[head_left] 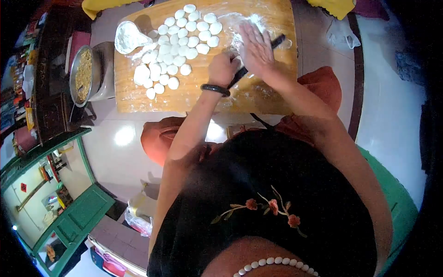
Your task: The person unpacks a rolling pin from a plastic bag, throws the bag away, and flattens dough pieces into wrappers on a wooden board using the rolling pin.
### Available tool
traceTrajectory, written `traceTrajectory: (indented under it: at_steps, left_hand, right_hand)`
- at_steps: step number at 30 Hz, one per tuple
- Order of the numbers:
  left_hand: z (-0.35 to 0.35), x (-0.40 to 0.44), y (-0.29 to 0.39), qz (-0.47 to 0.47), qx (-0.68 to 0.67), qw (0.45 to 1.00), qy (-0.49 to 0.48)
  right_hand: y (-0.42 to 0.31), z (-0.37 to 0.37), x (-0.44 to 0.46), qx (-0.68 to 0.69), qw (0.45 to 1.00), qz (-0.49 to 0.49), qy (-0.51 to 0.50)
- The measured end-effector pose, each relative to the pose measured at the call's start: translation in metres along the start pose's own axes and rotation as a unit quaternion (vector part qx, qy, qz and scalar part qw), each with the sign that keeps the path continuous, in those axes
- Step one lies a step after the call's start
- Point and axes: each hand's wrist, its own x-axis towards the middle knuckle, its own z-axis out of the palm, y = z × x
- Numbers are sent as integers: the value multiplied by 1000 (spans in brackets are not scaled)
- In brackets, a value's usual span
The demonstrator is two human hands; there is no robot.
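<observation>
A dark rolling pin (241,74) lies slantwise on the floured wooden board (258,101). My right hand (257,51) rests flat over the pin's middle, fingers stretched out toward the far edge. Beside the pin, my left hand (224,68), with a dark bracelet at the wrist, is closed with the fingertips close to the pin. Whatever it pinches is hidden. Loose white flour (255,21) is spread beyond my right hand. Several round, flattened dough pieces (179,50) cover the board's left half, some overlapping.
A white scoop-like container (128,39) with flour stands at the board's left. Past the left edge is a metal bowl of yellowish crumbly filling (84,76). A clear plastic bag (344,36) is on the right. My knees (157,138) sit under the board's near edge.
</observation>
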Motion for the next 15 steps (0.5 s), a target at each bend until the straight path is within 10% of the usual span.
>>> traceTrajectory:
  at_steps: [7,10,15]
  left_hand:
    - [14,-24,-14,-121,-308,943,-17]
    - [3,-22,7,45,-30,997,56]
    - [-2,-2,7,-24,-21,999,34]
  right_hand:
    - [18,-7,-49,2,999,35,-11]
    - [4,-16,-17,20,999,-37,5]
    - [-4,2,8,12,999,-23,45]
